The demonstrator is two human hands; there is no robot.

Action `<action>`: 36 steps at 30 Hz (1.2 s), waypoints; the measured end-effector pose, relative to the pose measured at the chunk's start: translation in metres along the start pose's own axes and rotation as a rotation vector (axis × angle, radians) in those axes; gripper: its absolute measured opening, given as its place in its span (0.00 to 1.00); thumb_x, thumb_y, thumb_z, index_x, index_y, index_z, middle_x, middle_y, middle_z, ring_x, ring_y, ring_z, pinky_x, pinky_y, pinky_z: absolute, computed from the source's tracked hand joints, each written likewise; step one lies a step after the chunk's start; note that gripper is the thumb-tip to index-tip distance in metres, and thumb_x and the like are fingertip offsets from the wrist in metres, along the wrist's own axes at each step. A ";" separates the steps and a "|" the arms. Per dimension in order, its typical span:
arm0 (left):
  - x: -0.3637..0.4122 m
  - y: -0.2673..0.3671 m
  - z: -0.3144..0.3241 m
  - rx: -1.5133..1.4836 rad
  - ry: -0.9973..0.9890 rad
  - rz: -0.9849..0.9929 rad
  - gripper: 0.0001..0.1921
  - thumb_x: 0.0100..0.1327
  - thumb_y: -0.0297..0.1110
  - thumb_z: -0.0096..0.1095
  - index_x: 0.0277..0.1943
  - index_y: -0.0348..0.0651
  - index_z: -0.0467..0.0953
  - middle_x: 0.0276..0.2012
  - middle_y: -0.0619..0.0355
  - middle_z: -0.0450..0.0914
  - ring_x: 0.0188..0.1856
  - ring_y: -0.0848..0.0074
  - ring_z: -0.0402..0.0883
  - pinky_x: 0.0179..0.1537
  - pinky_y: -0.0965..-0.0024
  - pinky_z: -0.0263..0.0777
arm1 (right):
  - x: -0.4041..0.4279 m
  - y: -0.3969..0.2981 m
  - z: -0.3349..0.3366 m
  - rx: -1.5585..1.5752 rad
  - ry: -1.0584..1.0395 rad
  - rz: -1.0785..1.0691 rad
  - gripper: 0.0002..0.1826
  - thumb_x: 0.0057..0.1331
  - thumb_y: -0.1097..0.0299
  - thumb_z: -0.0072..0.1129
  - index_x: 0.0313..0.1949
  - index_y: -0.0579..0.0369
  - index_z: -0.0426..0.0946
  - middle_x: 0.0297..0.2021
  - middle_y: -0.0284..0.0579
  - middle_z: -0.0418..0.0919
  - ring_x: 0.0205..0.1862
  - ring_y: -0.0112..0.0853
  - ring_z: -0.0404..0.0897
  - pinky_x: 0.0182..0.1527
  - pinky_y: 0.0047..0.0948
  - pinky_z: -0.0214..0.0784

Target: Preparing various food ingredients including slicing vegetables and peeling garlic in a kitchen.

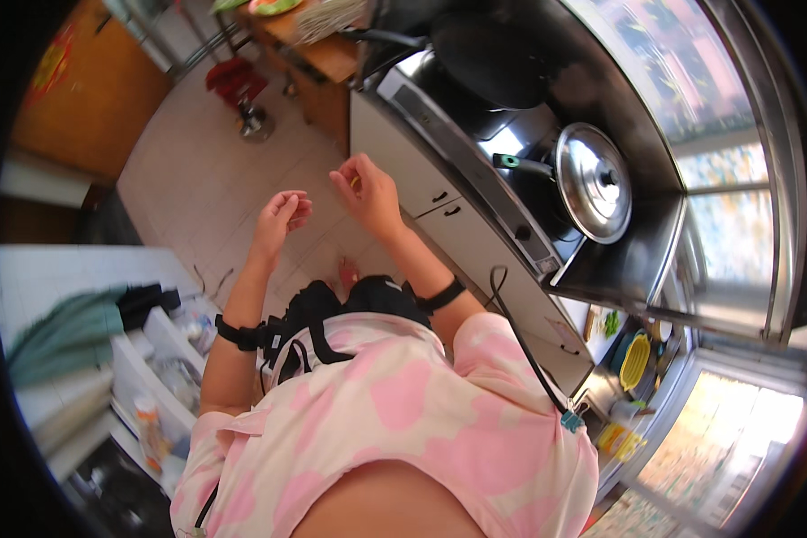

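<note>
My left hand hangs in mid-air above the tiled floor, its fingers loosely bent and holding nothing visible. To its right, my right hand is raised beside the white cabinet, fingers half curled; a small yellow band shows at one finger, perhaps a ring. The two hands are apart. Nearest my right hand is the gas stove. A pan with a dark handle stands on it under a shiny metal lid with a black knob. Farther along is a large black wok.
A wooden table at the top bears a bundle of thin sticks or noodles. A red object stands near it on the floor. White open bins and a green cloth lie at left. A yellow basket is at the right counter.
</note>
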State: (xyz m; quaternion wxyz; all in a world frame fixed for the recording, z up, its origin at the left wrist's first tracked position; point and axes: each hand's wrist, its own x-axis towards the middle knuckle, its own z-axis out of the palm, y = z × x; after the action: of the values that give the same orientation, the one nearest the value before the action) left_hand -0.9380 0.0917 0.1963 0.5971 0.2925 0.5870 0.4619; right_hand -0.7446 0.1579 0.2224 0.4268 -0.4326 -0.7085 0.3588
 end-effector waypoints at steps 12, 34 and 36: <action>0.112 0.078 0.204 0.321 -0.851 0.155 0.12 0.76 0.36 0.51 0.52 0.40 0.76 0.41 0.62 0.80 0.45 0.82 0.79 0.48 0.77 0.74 | -0.109 0.007 -0.161 -0.333 0.858 0.329 0.04 0.69 0.70 0.58 0.38 0.57 0.75 0.26 0.42 0.77 0.26 0.29 0.77 0.31 0.27 0.69; 0.183 0.043 0.655 1.297 -1.020 1.426 0.24 0.56 0.38 0.72 0.56 0.47 0.76 0.50 0.45 0.76 0.54 0.51 0.77 0.56 0.56 0.71 | -0.163 0.082 -0.283 -0.306 1.233 0.380 0.04 0.68 0.72 0.59 0.38 0.58 0.77 0.27 0.43 0.78 0.26 0.30 0.77 0.32 0.26 0.70; 0.190 0.041 0.664 1.381 -1.023 1.424 0.23 0.56 0.38 0.73 0.55 0.47 0.77 0.50 0.45 0.77 0.53 0.52 0.77 0.56 0.56 0.71 | -0.168 0.085 -0.285 -0.300 1.252 0.406 0.04 0.68 0.72 0.59 0.38 0.59 0.77 0.27 0.43 0.78 0.26 0.30 0.77 0.31 0.26 0.70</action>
State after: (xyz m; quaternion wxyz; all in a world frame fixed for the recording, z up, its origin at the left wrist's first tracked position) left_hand -0.3236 0.4059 0.2438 0.0768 0.9870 0.1012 0.0981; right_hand -0.4142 0.0742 0.2064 0.6162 -0.7382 -0.2743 0.0113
